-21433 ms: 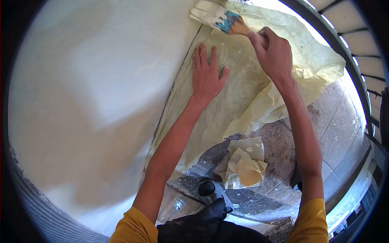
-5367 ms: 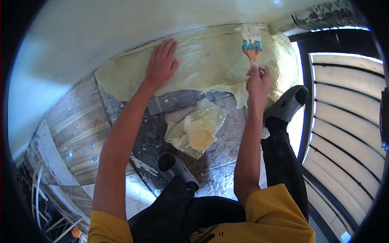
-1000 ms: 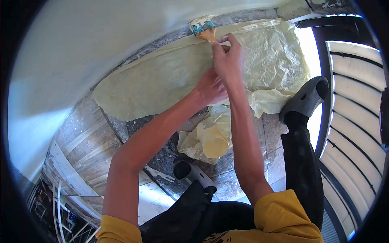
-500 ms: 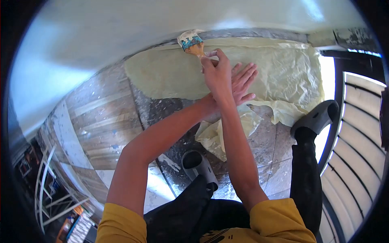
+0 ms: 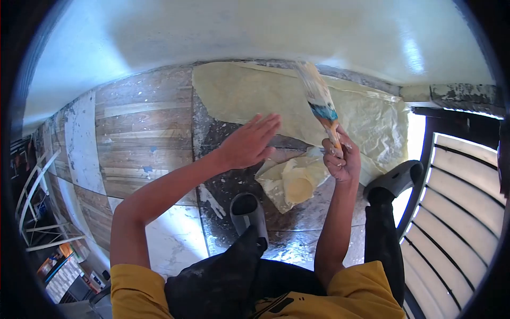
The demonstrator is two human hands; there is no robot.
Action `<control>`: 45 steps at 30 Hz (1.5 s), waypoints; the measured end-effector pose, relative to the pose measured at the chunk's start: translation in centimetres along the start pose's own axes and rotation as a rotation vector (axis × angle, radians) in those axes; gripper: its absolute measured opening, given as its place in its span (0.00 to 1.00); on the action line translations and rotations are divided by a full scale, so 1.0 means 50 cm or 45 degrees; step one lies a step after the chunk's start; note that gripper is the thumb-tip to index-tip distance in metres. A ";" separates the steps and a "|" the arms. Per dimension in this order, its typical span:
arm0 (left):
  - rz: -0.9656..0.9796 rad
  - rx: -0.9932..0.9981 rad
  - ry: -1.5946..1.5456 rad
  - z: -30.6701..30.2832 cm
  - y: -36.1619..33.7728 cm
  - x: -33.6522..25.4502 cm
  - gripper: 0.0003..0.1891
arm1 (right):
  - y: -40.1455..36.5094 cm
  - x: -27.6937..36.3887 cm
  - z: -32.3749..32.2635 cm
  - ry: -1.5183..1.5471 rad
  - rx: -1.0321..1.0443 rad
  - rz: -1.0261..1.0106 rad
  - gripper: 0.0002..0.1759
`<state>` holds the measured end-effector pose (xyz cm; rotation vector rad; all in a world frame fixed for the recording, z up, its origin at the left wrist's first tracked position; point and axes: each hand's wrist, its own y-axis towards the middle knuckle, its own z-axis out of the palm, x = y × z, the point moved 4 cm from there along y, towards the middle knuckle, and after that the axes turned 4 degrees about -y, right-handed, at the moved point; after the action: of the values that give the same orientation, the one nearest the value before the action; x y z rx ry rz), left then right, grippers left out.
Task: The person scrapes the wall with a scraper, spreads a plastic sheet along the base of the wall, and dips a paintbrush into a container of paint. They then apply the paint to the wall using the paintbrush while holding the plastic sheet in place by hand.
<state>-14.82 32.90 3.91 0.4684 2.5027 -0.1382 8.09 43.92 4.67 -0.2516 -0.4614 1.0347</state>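
My right hand (image 5: 342,158) grips the wooden handle of a paintbrush (image 5: 320,101), raised with its bristles pointing up toward the wall. The bristles are coated in cream paint, and the metal band is stained blue-green. My left hand (image 5: 251,141) is flat, fingers stretched out and holding nothing, over the near edge of a pale yellow sheet (image 5: 244,90). That sheet lies on the floor along the base of the wall. Just below my right hand, a round cream-coloured thing, apparently a cup of paint (image 5: 298,190), sits on a crumpled piece of the same sheet (image 5: 272,178).
A smooth pale wall (image 5: 255,32) curves across the top. Paint-spattered tiles (image 5: 143,138) cover the floor. My dark clogs (image 5: 247,212) stand on either side of the crumpled piece. A barred gate (image 5: 451,212) is at right; a white metal rack (image 5: 45,212) is at left.
My crossed arms have parted. The right hand lifted the paintbrush off the wall's base and moved right and nearer; the left hand left the sheet and moved left. The round cream thing came into sight.
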 end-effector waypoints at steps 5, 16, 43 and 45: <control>-0.146 -0.181 -0.050 -0.058 0.004 -0.024 0.32 | -0.064 0.031 -0.015 0.270 0.277 0.025 0.21; -0.462 -0.953 0.120 -0.100 0.061 0.133 0.21 | -0.175 0.157 0.007 -0.961 -0.541 -0.274 0.19; -0.130 -0.058 -0.642 0.245 -0.095 -0.161 0.54 | -0.330 -0.059 0.148 -3.192 -0.158 0.438 0.21; -0.110 -0.128 -0.532 0.272 -0.081 -0.163 0.56 | -0.313 -0.082 0.111 -3.315 -0.141 0.426 0.24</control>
<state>-2.81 23.95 -2.72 0.2581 2.1075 -0.1279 15.65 32.53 14.96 1.2335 -2.8201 1.0871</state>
